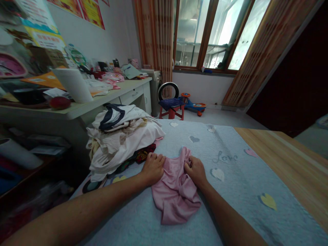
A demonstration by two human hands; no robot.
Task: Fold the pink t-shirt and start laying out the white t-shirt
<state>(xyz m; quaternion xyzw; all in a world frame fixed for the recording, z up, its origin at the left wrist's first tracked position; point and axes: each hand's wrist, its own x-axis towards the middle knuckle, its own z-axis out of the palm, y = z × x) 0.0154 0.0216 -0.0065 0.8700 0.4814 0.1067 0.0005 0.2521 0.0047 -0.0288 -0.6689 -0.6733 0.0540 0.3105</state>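
Note:
A crumpled pink garment (176, 194) lies on the light blue bed cover (230, 198) in front of me; its exact kind does not show. My left hand (154, 168) is closed on its upper left edge, fingers curled over the cloth. At the upper right edge my right hand (196, 171) pinches a bunched fold, and a bit of cloth sticks up beyond the fingers. The lower part of the garment spreads loosely toward me in folds. Just beyond my left hand sits a heap of clothes (128, 136), mostly white, with a dark patterned piece underneath.
A cluttered desk (135, 94) stands along the left, holding a white paper roll (73, 85) and a red round object (59, 103). Past the bed are a red stool (171, 112) and a blue ride-on toy (193, 104). Bare wooden board (289, 160) borders the cover at right.

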